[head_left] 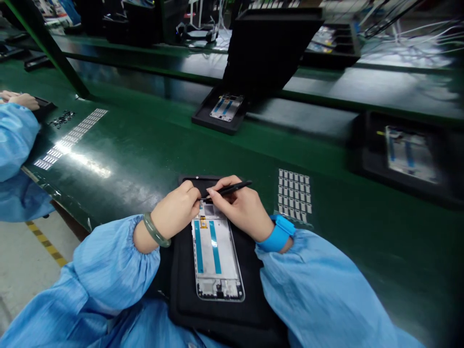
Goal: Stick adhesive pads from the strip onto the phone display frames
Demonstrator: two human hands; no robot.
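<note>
A phone frame (206, 246) with two blue strips lies in a black tray (184, 290) in front of me. My right hand (241, 205) is closed on a black pen-like tool (235, 187), whose tip reaches the frame's top end. Close beside that tip, my left hand (177, 208) is closed at the frame's upper left edge, its fingertips pinched together; what they hold, if anything, is too small to tell. A sheet of small metallic pieces (294, 193) lies to the right of my right hand.
Another phone frame sits in an open black box (221, 123) further back, and one more in a black tray (369, 162) at the right. At the left are a strip of labels (72, 137), small black parts (62, 119) and another person's sleeve (16, 140).
</note>
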